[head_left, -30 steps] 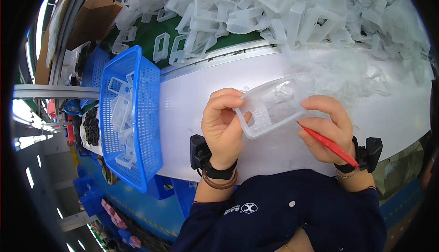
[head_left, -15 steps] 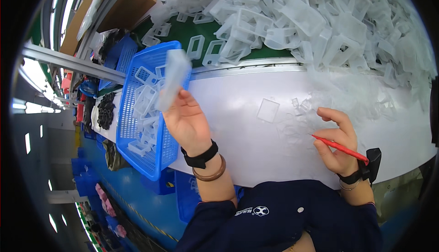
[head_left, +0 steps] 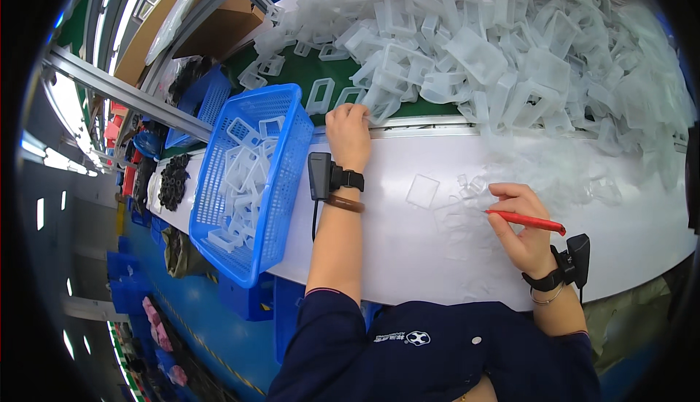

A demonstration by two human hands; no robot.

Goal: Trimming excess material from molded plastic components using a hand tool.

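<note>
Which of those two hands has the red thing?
The right hand: it grips the red tool. The left hand, at the clear frames, shows none.

Fisheye head view, down over hands (head_left: 350, 138)

Bright glare on white tabletop (head_left: 415, 256)

The tool (head_left: 536, 222) is slim and red, with a thin tip, and sits between the thumb and fingers of the right hand (head_left: 520, 228). It lies nearly level above the white table (head_left: 408, 256), its tip to the left and its butt slightly lower at the right. The frame (head_left: 352, 90) at the fingertips of the left hand (head_left: 348, 136) is whitish, translucent and rectangular, with an open middle. It lies on the green surface (head_left: 310, 67), partly hidden by the fingers; whether they touch it is unclear.
</note>
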